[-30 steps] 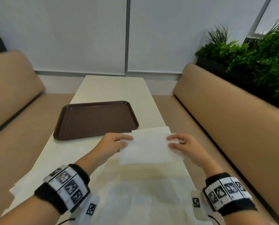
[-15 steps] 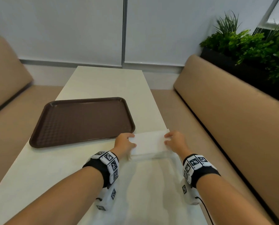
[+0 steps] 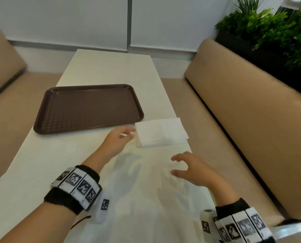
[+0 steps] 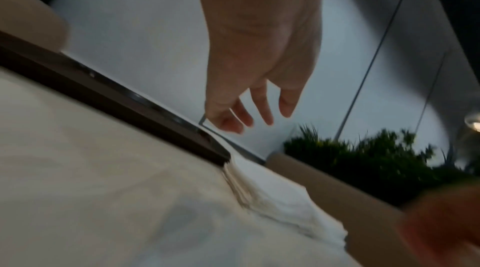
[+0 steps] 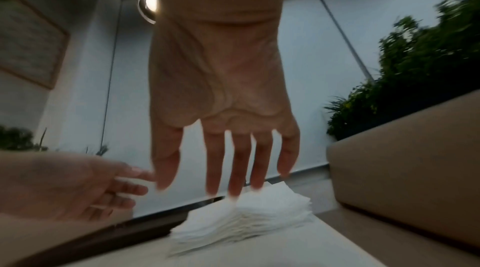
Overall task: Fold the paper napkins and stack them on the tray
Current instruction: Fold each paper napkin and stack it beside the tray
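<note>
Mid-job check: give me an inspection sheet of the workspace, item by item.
Surface: long pale table, an unfolded white sheet spread across its near end.
Job's things: brown tray holds nothing; folded napkins lie stacked on the table just off the tray's near right corner.
Clutter: nothing seen.
Hands: left hand open, beside the stack's left edge, holding nothing; right hand open, fingers spread, nearer than the stack, holding nothing.
Cables: a thin dark lead hangs below the left wristband.
Surroundings: tan bench seats either side, green plants behind the right bench, white wall panels beyond.
</note>
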Demonstrator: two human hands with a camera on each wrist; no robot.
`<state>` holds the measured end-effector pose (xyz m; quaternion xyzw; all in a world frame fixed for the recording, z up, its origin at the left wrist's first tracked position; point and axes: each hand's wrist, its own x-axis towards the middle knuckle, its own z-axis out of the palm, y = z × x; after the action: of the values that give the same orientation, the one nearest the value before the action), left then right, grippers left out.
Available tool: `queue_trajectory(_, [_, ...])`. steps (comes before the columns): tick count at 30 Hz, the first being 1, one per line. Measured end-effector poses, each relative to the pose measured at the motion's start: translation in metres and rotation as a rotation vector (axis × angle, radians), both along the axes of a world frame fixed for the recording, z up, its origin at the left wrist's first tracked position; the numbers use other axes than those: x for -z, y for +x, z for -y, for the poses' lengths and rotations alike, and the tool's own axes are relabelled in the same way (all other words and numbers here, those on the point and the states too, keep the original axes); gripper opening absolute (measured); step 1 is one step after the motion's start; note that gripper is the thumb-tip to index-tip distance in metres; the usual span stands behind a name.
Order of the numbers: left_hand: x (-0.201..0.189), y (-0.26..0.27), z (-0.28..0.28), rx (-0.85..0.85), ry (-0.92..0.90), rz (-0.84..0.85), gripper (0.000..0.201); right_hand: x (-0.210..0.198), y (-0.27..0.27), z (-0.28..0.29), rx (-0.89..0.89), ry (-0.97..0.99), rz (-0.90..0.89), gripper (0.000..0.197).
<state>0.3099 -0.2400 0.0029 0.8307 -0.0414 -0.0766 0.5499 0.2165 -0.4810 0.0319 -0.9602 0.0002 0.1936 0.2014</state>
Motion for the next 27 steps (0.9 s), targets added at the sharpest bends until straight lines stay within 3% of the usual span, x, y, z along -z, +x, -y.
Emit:
queue_trajectory(4, [-0.009,-0.075,-0.051,-0.002,-0.112,-0.075,0.018,0.016,-0.078,-0.020,-0.106,-0.150,-0.231,0.067])
queue_trajectory(7, [-0.010,-0.125,-0.079,-0.024,-0.132,-0.116,0.021,0.037,-0.109,-0.033,-0.003,-0.181,-0.193,0.080])
queue_trajectory(11, [-0.004,-0.172,-0.105,-0.065,-0.185,-0.149,0.027,0.051,-0.127,-0.042,0.168,-0.106,-0.111,0.082])
queue_trajectory(14, [-0.001,-0.191,-0.114,-0.114,-0.208,-0.150,0.021,0.052,-0.135,-0.042,0.263,-0.079,-0.033,0.062])
queue_trajectory(18, [-0.006,-0.203,-0.118,-0.113,-0.217,-0.140,0.018,0.039,-0.142,-0.037,0.393,0.168,0.209,0.006])
queue_trajectory(21, [-0.017,-0.206,-0.114,-0.079,-0.254,-0.120,0.012,0.013,-0.148,-0.037,0.339,0.337,0.367,0.006])
queue_trajectory(24, [-0.024,-0.204,-0.102,-0.006,-0.246,-0.108,0.026,-0.036,-0.158,-0.045,0.233,0.559,0.411,0.010])
queue_trajectory(27, [-0.031,-0.197,-0.084,0.149,-0.292,-0.131,0.077,-0.089,-0.169,-0.054,0.136,0.779,0.449,0.014])
